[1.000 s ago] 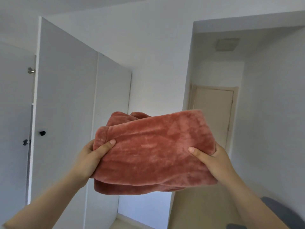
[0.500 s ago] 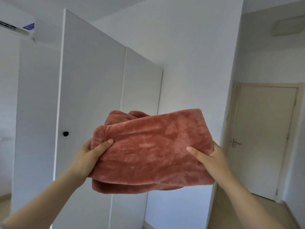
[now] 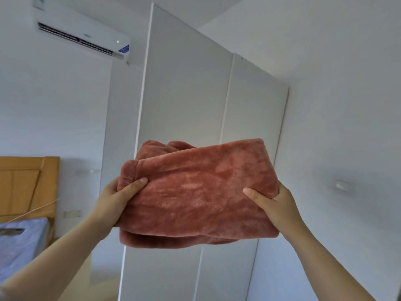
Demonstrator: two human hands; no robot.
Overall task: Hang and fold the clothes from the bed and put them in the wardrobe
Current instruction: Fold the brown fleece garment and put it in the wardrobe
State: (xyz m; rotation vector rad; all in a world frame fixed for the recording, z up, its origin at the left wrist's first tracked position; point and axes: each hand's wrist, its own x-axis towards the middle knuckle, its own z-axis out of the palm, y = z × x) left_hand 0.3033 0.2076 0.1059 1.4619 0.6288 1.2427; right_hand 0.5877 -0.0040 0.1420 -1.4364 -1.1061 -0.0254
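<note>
The folded rust fleece garment [image 3: 199, 192] is raised in front of the wardrobe [image 3: 186, 94] and its shut doors, left hand [image 3: 112, 205] and right hand [image 3: 280, 207] each with fingers [image 3: 135, 186] clenched round one end — evidently so its folds stay stacked until shelved.

The folded garment [image 3: 199, 192] is plush, velvety cloth; the wardrobe [image 3: 186, 101] doors look smooth and matt, the headboard [image 3: 23, 185] apparently wood, the air conditioner [image 3: 82, 33] glossy plastic.

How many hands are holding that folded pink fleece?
2. The left hand grips the left end of the folded pink fleece; the right hand grips its right end. Fingers behind it are hidden.
</note>
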